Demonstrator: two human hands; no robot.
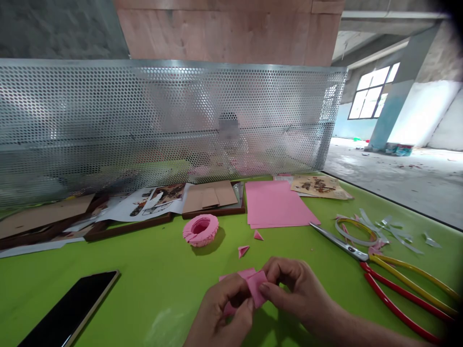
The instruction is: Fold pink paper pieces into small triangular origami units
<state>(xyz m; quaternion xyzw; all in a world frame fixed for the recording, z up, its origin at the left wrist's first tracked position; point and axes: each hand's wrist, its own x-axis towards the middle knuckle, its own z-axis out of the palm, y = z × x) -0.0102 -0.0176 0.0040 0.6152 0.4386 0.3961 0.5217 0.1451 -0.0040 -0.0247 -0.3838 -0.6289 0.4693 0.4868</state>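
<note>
Holding a small piece of pink paper (257,287) between them, the left hand (226,308) and the right hand (296,289) are close together over the green table (144,270). Left: thumb and fingers closed at the piece's left edge. Right: thumb on the near face, curled fingers behind, at the right edge. More pink paper shows partly behind the left fingers; whether it touches the held piece cannot be told. Just ahead of the hands, two small pink triangles (258,235) lie apart from each other; ahead and to the left, a pink ring (188,235) with a ridged, pleated side. Stacked pink sheets (277,205) lie farther ahead, slightly right. Scissors (352,250) with red and yellow handles lie right of the right hand, tip toward the sheets; a phone (77,306) lies well left of the left hand. Handling, as judged: the held piece should be very light, fairly stiff for its size, dry rather than slippery, and prone to stray creases or tearing if pulled. Best hold: thumb and fingertip flat on opposite edges, near the corners, pressure light, the middle left free.
</note>
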